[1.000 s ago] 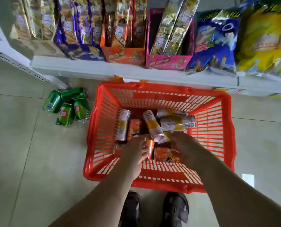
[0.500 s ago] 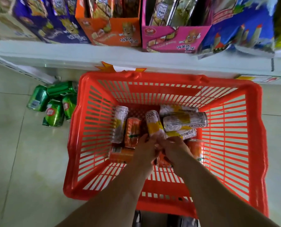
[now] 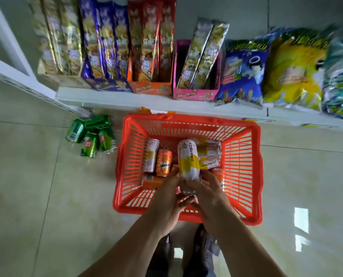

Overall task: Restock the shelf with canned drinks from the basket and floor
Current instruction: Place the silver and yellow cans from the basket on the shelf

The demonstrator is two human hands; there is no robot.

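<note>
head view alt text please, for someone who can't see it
Both hands, left hand and right hand, hold a white and yellow can above a red basket of cans on the floor. Green cans lie left of it, below a shelf of snack packs.

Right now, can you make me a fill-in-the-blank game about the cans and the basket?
1. The basket is the colour ____.
2. The cans on the floor left of the basket are the colour ____.
3. The left hand and right hand hold one tall white and ____ can together.
4. The shelf behind the basket holds bags and boxes of ____.

Missing words: red; green; yellow; snacks
</note>
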